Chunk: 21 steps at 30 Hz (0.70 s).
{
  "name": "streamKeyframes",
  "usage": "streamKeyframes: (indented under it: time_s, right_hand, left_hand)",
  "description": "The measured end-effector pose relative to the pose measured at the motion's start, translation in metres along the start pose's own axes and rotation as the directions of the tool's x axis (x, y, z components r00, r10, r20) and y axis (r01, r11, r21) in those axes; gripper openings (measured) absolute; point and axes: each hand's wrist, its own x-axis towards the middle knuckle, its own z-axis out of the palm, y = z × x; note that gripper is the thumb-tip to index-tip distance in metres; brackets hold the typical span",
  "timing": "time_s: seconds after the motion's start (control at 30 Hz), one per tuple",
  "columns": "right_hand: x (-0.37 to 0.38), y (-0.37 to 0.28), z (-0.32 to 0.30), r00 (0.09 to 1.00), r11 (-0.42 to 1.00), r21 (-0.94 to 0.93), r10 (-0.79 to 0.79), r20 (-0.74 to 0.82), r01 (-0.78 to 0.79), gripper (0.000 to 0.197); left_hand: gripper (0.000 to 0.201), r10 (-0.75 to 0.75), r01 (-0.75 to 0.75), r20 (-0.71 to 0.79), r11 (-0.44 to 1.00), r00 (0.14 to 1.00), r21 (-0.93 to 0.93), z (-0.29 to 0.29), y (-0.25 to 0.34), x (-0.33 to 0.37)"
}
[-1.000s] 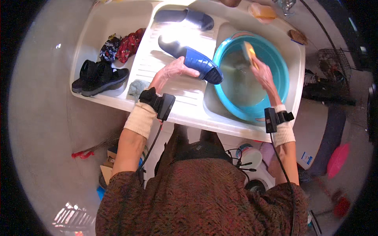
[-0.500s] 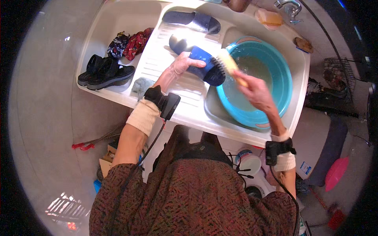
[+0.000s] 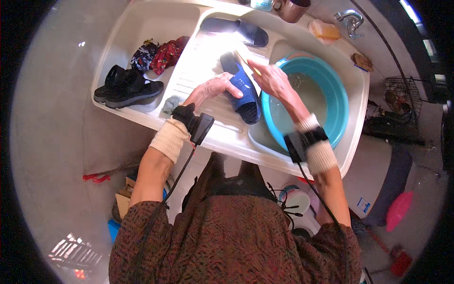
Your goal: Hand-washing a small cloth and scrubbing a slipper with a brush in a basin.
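My left hand (image 3: 215, 88) is closed on a blue slide slipper (image 3: 244, 92), its thumb across the wide strap. The slipper slants over the ribbed drainboard beside the basin, open toe toward me. A pale yellow scrubbing brush (image 3: 244, 56) is in my right hand (image 3: 274, 81), at the slipper's far end. Its bristles are hard to make out in the glare. Beyond, another dark slide slipper (image 3: 254, 34) lies on the drainboard. To the right, a turquoise basin (image 3: 341, 102) holds cloudy water, with my right forearm over it.
Black sandals (image 3: 135, 90) and patterned red and dark cloth (image 3: 169, 54) lie in the left sink section. A greyish rag (image 3: 172, 104) is near the front edge. Along the back are a brown mug (image 3: 292, 9), soap in a dish (image 3: 324, 31), a faucet (image 3: 351, 21) and a brown scrubber (image 3: 362, 62).
The held slipper has swung so its toe points toward me. My right hand with the brush has moved left and away, from the toe end to the far end.
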Motion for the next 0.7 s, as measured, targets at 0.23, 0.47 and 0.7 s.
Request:
streamKeyframes:
  time_s: [0.23, 0.47, 0.7]
  right_hand:
    - [-0.034, -0.017, -0.032, 0.998, 0.998, 0.004, -0.065, 0.006, 0.065, 0.043]
    - [-0.188, -0.007, -0.019, 0.992, 0.978, -0.203, 0.071, 0.104, -0.049, 0.054]
    - [-0.222, 0.115, -0.013, 0.893, 0.887, 0.106, 0.45, 0.015, -0.449, 0.052]
  left_hand:
    - [0.045, 0.035, -0.06, -0.145, 0.982, 0.989, -0.177, -0.003, -0.015, -0.007]
    - [0.038, 0.049, -0.071, -0.149, 0.986, 0.988, -0.148, 0.004, 0.0, 0.004]
    - [0.041, -0.136, 0.135, -0.024, 0.914, 0.99, 0.383, -0.01, 0.034, 0.011]
